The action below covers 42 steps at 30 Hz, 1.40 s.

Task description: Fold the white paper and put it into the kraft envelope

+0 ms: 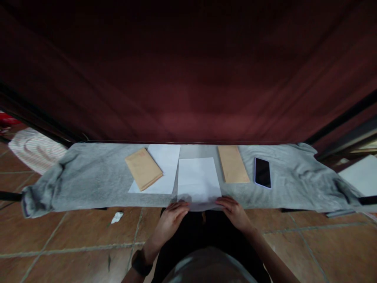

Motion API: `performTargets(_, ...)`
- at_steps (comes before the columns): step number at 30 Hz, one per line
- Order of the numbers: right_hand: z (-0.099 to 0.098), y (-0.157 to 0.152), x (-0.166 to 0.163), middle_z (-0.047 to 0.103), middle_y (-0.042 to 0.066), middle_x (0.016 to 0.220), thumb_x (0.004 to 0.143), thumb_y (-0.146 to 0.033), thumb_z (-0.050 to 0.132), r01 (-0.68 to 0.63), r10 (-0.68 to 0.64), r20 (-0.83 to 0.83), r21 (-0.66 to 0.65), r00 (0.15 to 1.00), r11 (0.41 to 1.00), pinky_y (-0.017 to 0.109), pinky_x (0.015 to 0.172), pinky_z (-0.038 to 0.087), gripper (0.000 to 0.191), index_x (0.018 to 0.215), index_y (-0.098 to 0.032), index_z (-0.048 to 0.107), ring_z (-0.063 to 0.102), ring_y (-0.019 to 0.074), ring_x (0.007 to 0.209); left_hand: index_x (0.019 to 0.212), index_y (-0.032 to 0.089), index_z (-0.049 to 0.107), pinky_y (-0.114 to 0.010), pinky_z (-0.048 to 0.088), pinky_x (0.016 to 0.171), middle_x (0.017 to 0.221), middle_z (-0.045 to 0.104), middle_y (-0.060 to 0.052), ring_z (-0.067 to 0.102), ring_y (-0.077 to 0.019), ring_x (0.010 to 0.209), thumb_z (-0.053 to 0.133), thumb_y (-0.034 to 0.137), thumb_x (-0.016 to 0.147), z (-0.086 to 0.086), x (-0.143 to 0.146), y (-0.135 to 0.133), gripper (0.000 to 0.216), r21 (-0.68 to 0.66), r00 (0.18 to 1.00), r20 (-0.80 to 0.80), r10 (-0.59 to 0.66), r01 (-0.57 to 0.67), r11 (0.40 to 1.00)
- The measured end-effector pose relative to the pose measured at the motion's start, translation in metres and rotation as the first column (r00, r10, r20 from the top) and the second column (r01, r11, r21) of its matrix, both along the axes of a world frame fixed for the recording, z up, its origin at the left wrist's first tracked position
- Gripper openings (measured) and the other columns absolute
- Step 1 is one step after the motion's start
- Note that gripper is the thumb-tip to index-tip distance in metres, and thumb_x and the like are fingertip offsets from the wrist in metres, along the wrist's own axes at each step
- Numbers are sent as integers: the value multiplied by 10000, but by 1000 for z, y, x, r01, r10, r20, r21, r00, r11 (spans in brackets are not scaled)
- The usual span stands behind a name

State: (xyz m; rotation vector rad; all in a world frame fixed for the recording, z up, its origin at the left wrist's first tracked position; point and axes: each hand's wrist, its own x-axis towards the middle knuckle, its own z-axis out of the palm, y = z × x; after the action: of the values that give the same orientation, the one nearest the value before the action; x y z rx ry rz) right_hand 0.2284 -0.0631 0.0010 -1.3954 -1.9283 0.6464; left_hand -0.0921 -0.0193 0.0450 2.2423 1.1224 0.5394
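Observation:
A white sheet of paper (198,177) lies in front of me on the grey cloth, its near edge curled up at the cloth's front edge. My left hand (172,218) grips the near left corner of that sheet, fingers closed on it. At the near right corner my right hand (235,212) pinches the same paper. Left of it, a stack of brown envelopes (143,169) rests on another white paper (167,157). To the right lies a single-looking brown envelope (233,165); whether others are under it I cannot tell.
A phone (262,173) lies on the grey cloth (94,177) at the right. Behind the cloth rises a dark red panel (191,90). A striped cloth (35,149) hangs at the far left. A crumpled white scrap (117,217) is on the tiled floor (79,232).

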Motion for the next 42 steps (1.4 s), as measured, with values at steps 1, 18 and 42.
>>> performTargets(1, 3, -3, 1, 765, 48, 1159, 989, -227, 527, -6, 3, -50, -50, 999, 999, 432, 1042, 541, 278, 1139, -272, 756, 694, 224, 1131, 1146, 282, 712, -365, 521, 1052, 1245, 725, -19, 657, -193, 1182, 574, 260, 968, -2, -5, -1, 227, -34, 999, 39, 28, -27, 999)
performTargets(18, 6, 7, -8, 787, 98, 1051, 943, -558, 551, 243, -329, -283, -300, 901, 922, 424, 922, 581, 435, 1074, -198, 758, 727, 288, 1031, 993, 218, 751, -366, 557, 921, 1013, 781, -57, 720, -236, 963, 572, 479, 915, -22, -5, 31, 326, -296, 905, 199, 376, -310, 903)
performTargets(42, 19, 83, -50, 754, 147, 799, 1035, -328, 471, 602, -441, 610, -75, 658, 795, 295, 646, 495, 310, 1130, -137, 696, 743, 241, 720, 1094, 172, 701, -291, 452, 649, 837, 756, -121, 731, -252, 784, 386, 395, 1044, 11, 44, 79, 389, 182, 658, -525, 540, -533, 826)
